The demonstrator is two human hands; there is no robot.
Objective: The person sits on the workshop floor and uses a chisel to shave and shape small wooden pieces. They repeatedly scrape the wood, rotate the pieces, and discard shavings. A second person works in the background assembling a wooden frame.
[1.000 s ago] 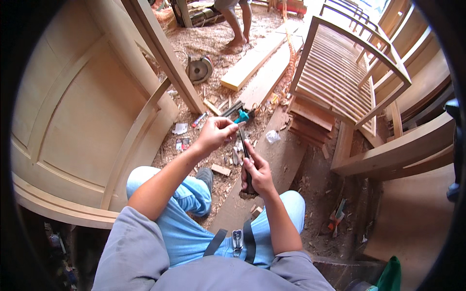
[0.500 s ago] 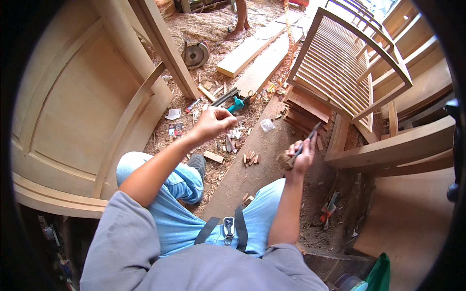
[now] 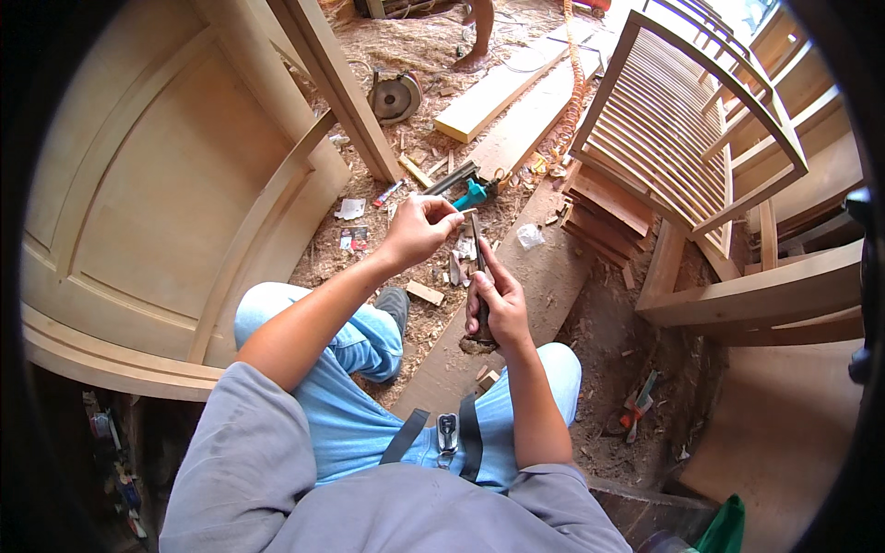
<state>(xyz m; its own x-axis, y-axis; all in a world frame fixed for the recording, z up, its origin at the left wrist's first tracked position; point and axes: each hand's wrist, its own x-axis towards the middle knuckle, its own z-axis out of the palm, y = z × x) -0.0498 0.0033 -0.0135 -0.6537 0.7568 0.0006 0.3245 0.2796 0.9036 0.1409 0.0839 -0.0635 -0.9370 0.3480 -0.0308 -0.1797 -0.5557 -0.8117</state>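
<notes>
My left hand (image 3: pixel 422 230) is closed in a pinch on a small pale wood piece (image 3: pixel 469 212), out in front of my knees. Just right of it, my right hand (image 3: pixel 499 306) grips what looks like a chisel (image 3: pixel 477 247), its dark narrow blade pointing up and away from me. The blade's tip is beside the wood piece; whether they touch I cannot tell. A rough brown handle end (image 3: pixel 477 346) shows below my right fist. Under my hands lies a long board (image 3: pixel 544 276) on the ground, with small wood blocks (image 3: pixel 489 376) near my right knee.
A curved wooden panel (image 3: pixel 184 175) stands at left. Slatted wooden frames (image 3: pixel 682 120) and stacked reddish boards (image 3: pixel 608 207) are at right. Ahead lie a teal power tool (image 3: pixel 472 194), a circular saw (image 3: pixel 396 97), planks (image 3: pixel 502 92) and shavings. A person's bare foot (image 3: pixel 473 61) shows beyond.
My right hand has swung left and inward with the chisel, bringing its blade up to the wood piece in my left hand. The view has shifted slightly left.
</notes>
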